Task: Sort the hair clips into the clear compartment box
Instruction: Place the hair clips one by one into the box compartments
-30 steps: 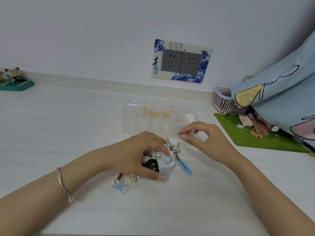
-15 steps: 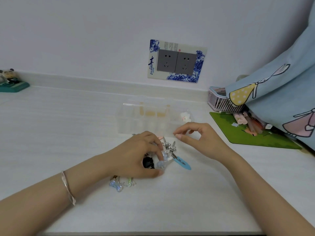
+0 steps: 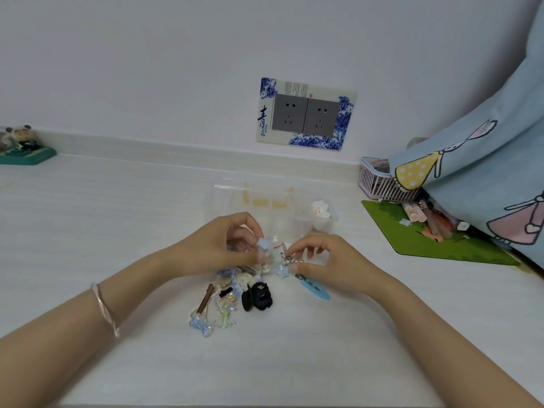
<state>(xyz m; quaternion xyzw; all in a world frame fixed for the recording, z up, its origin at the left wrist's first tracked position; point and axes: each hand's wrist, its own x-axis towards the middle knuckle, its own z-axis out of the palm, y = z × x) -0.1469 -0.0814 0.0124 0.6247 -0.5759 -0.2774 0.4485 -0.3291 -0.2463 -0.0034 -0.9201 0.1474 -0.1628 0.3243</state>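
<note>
Item: sorting of hair clips, early stage.

Clear box (image 3: pixel 223 198): stood on the white table (image 3: pixel 294 348), beyond the hands and near the wall. One pale, rounded clip (image 3: pixel 321 210) sat in its right-end compartment. Yellowish pieces (image 3: pixel 266 203) showed through the back section; whether these were clips or parts of the box could not be told. The other compartments looked bare, though the clear walls made this hard to confirm.

Pile of clips (image 3: pixel 235 285): lay on the table in front of the box, unsorted. It included a black claw clip (image 3: pixel 257 296), a brown bar clip (image 3: pixel 205 298), a clear blue bow clip (image 3: pixel 201 325), a clear flower-like clip (image 3: pixel 225 315) and a blue leaf-shaped clip (image 3: pixel 315 290). Smaller pieces at the top of the pile were too jumbled to list.

Left hand (image 3: pixel 219 245): fingers curled, thumb and fingertips pinched on a pale blue clip (image 3: pixel 265 248), raised just above the pile. A bracelet (image 3: pixel 106 310) was on that wrist.

Right hand (image 3: pixel 326 259): fingers bent in, thumb and forefinger closed on a small silver clip (image 3: pixel 290 259); a little blue star (image 3: pixel 284 271) sat just beside it, attachment unclear.

Progress, as judged: one clip certainly placed; two in hand, not yet at the box; most of the pile left to sort.
</note>
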